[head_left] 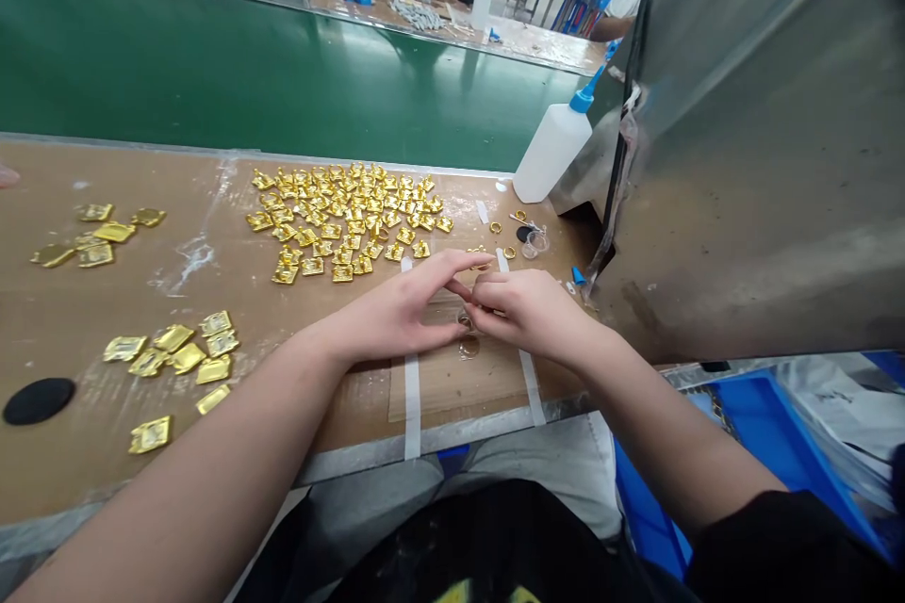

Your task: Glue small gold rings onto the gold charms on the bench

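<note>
My left hand [417, 306] reaches in from the left, its thumb and fingers closing toward a small ring-like piece [465, 321] at the fingertips. Against it, my right hand [519, 309] has its fingers pinched together; what they hold is too small and hidden to name. Just below the fingertips a clear round piece [468, 346] lies on a cardboard sheet [459, 391] held by white tape strips. Beyond my hands, many small gold pieces [346, 207] are spread on the table. A few gold rings [510, 252] lie past my right hand.
A white bottle with a blue nozzle [552, 151] stands at the back right, beside a metal housing [749, 160]. Flat gold pieces [188, 358] and a black disc [39, 401] lie at left. A green belt [247, 75] runs behind; across it are a person's hands.
</note>
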The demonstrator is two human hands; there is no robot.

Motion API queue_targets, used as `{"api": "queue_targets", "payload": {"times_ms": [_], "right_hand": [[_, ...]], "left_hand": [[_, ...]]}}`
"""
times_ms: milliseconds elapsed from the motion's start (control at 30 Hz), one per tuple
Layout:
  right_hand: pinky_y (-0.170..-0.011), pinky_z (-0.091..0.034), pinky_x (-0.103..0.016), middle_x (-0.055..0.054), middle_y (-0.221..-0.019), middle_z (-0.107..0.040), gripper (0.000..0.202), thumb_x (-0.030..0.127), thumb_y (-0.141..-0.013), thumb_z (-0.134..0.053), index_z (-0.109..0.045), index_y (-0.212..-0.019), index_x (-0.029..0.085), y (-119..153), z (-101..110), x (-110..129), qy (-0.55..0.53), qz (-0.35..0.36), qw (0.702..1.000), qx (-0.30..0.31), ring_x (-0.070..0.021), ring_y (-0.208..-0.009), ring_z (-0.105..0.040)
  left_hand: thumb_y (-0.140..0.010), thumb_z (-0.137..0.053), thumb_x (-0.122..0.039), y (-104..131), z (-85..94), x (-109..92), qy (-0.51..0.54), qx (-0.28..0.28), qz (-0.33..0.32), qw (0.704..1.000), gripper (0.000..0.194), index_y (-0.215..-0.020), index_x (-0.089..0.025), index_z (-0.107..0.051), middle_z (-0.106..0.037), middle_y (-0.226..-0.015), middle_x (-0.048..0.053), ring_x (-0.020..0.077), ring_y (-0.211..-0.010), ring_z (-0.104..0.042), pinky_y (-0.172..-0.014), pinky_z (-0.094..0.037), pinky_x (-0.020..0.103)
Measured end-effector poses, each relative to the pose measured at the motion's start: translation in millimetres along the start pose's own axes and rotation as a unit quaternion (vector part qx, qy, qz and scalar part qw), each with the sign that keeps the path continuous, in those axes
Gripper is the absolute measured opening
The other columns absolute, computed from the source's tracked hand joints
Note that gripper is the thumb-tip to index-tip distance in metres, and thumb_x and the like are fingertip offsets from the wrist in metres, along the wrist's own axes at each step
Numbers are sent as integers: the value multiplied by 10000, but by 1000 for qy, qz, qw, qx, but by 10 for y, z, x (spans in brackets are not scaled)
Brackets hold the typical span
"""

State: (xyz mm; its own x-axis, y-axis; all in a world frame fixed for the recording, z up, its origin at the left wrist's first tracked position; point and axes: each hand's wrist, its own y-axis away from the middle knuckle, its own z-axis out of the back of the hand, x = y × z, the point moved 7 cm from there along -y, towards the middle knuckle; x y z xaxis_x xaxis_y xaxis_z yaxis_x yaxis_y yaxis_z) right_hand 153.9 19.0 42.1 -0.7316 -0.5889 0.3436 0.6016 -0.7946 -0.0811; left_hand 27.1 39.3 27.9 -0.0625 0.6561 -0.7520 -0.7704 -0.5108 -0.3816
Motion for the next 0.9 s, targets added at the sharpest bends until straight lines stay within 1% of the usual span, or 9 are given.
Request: {"api": "queue_targets", "payload": {"times_ms": [133,233,333,433,700,900], "right_hand": [[-634,-283,-279,-16,-762,-646,254,169,-961,-587,-587,-707,177,-13,6,-1,-10,-4,1000,10,-134,-693,-536],[-616,-248,-282,3,-728,-594,269,176,-961,-590,-555,-694,178,-16,15,-14,-5,-15,1000,15,-124,-658,-477],[-608,-232,-285,12,-705,-557,291,183,-966,-585,-528,-681,182,-14,23,-21,-6,-16,1000,17,-121,-641,-439],[-611,-238,-280,14,-704,-548,294,176,-967,-579,-521,-679,185,-12,24,-22,-14,-11,1000,16,-122,-643,-440],[-606,-244,-275,15,-704,-559,283,183,-971,-589,-540,-691,185,-7,5,-32,-9,-3,1000,5,-119,-630,-437],[-607,-241,-274,16,-705,-558,298,185,-978,-580,-515,-687,183,-3,1,-33,-7,1,1000,2,-118,-636,-440]], "left_hand": [[-821,-623,-77,11,21,-10,-12,10,-1,1000,810,-1570,-279,-391,-565,-1471,115,285,-1263,-607,-1133,-505,505],[-763,-564,-42,16,69,22,-20,-7,14,1000,869,-1577,-281,-378,-559,-1449,105,281,-1231,-595,-1115,-497,505],[-740,-530,-38,11,119,38,-18,-38,21,999,867,-1563,-276,-397,-570,-1400,98,279,-1212,-592,-1092,-495,499],[-729,-512,-38,1,140,24,-12,-56,15,998,850,-1539,-281,-425,-583,-1362,88,278,-1202,-596,-1076,-497,492],[-720,-501,-46,8,164,47,-6,-77,17,997,843,-1527,-281,-445,-596,-1304,83,278,-1196,-601,-1065,-485,486],[-714,-508,-46,1,162,39,-11,-77,18,997,843,-1521,-282,-449,-595,-1324,80,277,-1191,-605,-1062,-494,484]]}}
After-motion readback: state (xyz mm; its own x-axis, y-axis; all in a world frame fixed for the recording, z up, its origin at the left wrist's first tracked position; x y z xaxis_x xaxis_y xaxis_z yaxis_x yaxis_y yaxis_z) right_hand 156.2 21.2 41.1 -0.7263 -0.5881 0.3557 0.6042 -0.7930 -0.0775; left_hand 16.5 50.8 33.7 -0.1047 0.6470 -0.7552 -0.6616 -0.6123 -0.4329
